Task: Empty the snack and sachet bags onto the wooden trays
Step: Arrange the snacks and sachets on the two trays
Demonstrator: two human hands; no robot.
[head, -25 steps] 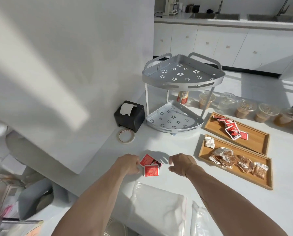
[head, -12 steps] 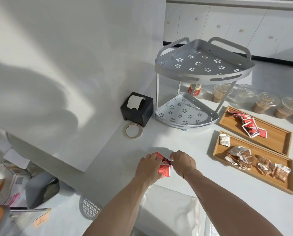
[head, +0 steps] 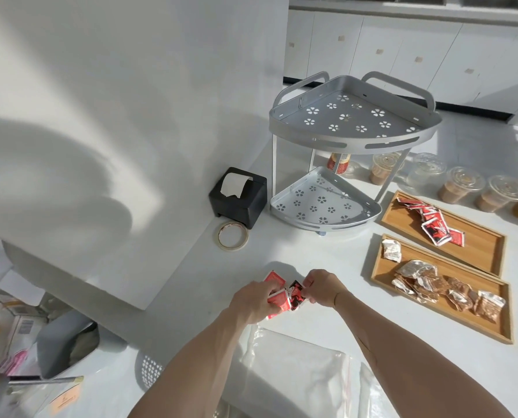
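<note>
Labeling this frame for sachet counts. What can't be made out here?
Head view only:
- Red sachets between left hand and right hand: fingers cover part of the pile, so no count.
- Clear plastic bags: cut off by the bottom edge; contents not visible.
- Can behind the metal corner rack: rack hides most of it.

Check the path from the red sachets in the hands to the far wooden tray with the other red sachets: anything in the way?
Nothing visible blocks it. Both hands, left hand and right hand, hold the red sachets; bare counter runs to the far wooden tray, passing the near wooden tray.
</note>
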